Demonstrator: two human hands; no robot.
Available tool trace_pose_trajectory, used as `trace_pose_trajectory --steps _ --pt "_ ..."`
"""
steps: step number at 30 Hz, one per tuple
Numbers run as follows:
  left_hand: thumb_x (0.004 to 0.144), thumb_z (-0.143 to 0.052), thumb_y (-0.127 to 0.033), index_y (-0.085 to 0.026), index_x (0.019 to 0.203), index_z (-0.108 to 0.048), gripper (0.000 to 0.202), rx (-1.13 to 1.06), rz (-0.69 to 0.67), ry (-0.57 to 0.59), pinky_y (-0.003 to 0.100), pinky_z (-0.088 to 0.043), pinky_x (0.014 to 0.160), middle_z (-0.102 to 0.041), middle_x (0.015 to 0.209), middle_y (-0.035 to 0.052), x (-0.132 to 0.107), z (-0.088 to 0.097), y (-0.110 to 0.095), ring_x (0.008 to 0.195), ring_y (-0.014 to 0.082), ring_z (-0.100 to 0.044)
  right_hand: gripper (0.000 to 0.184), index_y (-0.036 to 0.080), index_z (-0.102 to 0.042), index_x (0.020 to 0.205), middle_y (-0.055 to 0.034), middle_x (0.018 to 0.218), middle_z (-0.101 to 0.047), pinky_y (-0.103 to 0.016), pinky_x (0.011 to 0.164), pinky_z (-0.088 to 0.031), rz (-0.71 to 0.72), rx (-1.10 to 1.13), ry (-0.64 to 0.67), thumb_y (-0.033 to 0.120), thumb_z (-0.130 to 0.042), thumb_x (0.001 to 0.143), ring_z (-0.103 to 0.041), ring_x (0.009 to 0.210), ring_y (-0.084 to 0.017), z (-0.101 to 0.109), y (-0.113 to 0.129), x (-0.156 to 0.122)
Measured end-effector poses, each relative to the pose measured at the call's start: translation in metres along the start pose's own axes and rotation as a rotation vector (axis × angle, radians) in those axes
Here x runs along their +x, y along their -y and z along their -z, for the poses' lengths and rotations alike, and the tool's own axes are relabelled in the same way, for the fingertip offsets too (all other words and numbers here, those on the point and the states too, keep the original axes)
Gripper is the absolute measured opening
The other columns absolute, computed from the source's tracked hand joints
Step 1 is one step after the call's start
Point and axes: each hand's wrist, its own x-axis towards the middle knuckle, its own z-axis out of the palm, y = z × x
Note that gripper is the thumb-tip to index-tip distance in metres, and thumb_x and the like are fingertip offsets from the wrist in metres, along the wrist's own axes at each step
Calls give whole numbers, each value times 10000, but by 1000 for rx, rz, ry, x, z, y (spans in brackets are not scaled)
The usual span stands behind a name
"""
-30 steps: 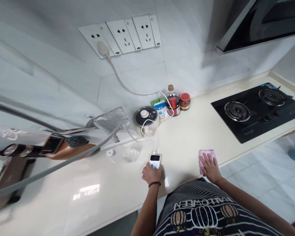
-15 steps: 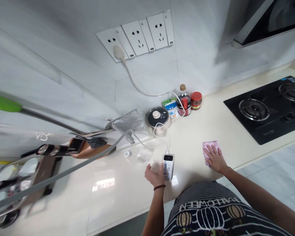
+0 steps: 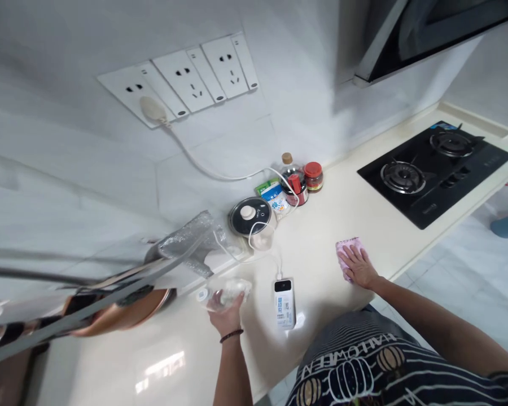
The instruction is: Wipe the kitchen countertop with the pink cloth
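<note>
My left hand [image 3: 226, 318], with a dark bead bracelet at its wrist, has its fingers around a clear plastic bottle [image 3: 239, 286] with a white cap. The bottle lies on its side at the counter, its cap pointing left. To the right of that hand lies a white power bank [image 3: 285, 309] with a cable in its far end. My right hand [image 3: 361, 269] rests flat, fingers spread, on a folded pink cloth [image 3: 347, 245] on the counter.
A small pot with a glass lid [image 3: 250, 216] stands by the wall, its cord running to a socket panel [image 3: 186, 73]. Beside it are a sauce bottle [image 3: 294, 189], a red-lidded jar [image 3: 313, 176] and packets [image 3: 274, 194]. A gas hob [image 3: 434, 169] lies right; a copper-coloured pan [image 3: 129, 316] left.
My left hand has moved left from beside the power bank and closed around the clear bottle. My right hand stays on the cloth. The view has shifted to the right.
</note>
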Motion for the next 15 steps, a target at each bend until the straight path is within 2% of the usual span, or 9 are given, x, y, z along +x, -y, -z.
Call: trace_pose_trajectory --steps 3,5,7,9,11,13,15 --pt "573 -821 -536 -220 1195 -531 755 52 -24 -55 501 -543 1069 -678 1213 93 -24 13 -8 1200 316 -647 660 334 -310 1617 -30 1710 -249 -622 1243 -157 69 7 -11 351 -463 975 -182 1575 -352 -10 13 -23" --pt "610 -798 -586 -217 1254 -528 790 101 -58 -33 502 -569 1027 -684 1200 98 -43 29 -12 1160 320 -667 665 334 -312 1616 -38 1703 -267 -631 1237 -167 119 11 5 359 -476 972 -201 1569 -360 -15 19 -38" --pt "625 -778 -628 -220 1277 -538 806 169 -110 63 514 -585 989 -689 1196 103 -63 45 -15 1131 331 -675 667 332 -321 1613 -43 1696 -284 -633 1232 -176 151 14 27 360 -485 968 -221 1562 -364 -16 20 -44" --pt "629 -766 -639 -241 1262 -557 777 240 -174 232 530 -588 971 -692 1204 92 -83 52 -20 1127 339 -672 666 334 -334 1609 -39 1692 -297 -624 1237 -173 188 12 37 349 -490 962 -231 1560 -358 -12 16 -35" --pt "630 -784 -594 -266 1247 -572 730 280 -228 427 533 -576 995 -685 1243 76 -103 46 -26 1160 340 -661 661 339 -342 1606 -28 1693 -298 -613 1244 -163 212 2 35 338 -482 960 -229 1562 -348 -4 11 -9" --pt "627 -820 -503 -285 1251 -583 702 288 -261 584 515 -564 1021 -679 1273 59 -124 27 -33 1193 333 -653 653 346 -328 1611 -15 1699 -284 -606 1246 -162 207 -9 39 339 -453 969 -222 1566 -338 7 6 28" --pt "597 -856 -431 -306 1231 -614 690 372 -260 621 480 -570 1009 -696 1251 40 -144 -1 -42 1179 315 -664 642 354 -310 1616 0 1706 -262 -595 1248 -167 172 -13 57 339 -413 982 -215 1571 -322 19 1 68"
